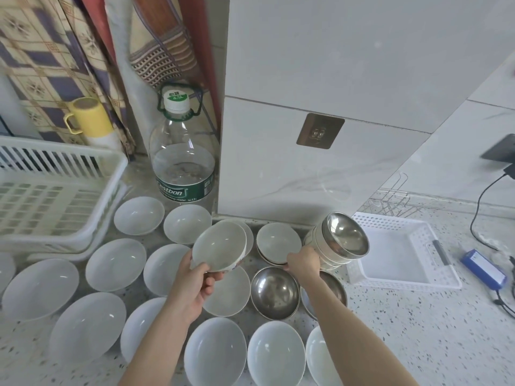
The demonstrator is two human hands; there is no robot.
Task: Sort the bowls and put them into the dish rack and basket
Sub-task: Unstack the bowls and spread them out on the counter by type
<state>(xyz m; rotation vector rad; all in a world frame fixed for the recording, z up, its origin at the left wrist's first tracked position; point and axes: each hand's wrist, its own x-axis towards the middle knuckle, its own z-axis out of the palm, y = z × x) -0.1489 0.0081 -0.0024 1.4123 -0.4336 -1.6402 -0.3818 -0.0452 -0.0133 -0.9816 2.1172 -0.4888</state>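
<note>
Several white ceramic bowls (115, 264) cover the speckled counter, with two steel bowls (274, 292) among them. My left hand (195, 285) grips a small patterned ceramic bowl (220, 247), tilted, above the others. My right hand (303, 264) holds a tilted stack of bowls (338, 242) with a steel bowl innermost, lifted just left of the white perforated basket (395, 227). A white plastic dish rack (61, 174) stands at the far left. A short stack of pale bowls (278, 240) sits between my hands.
A large water bottle (182, 160) stands behind the bowls beside a white cabinet (320, 112). A yellow jug (89, 118) is behind the rack. A wire rack (390, 201), a blue box (485, 270) and black cables (479, 207) lie to the right.
</note>
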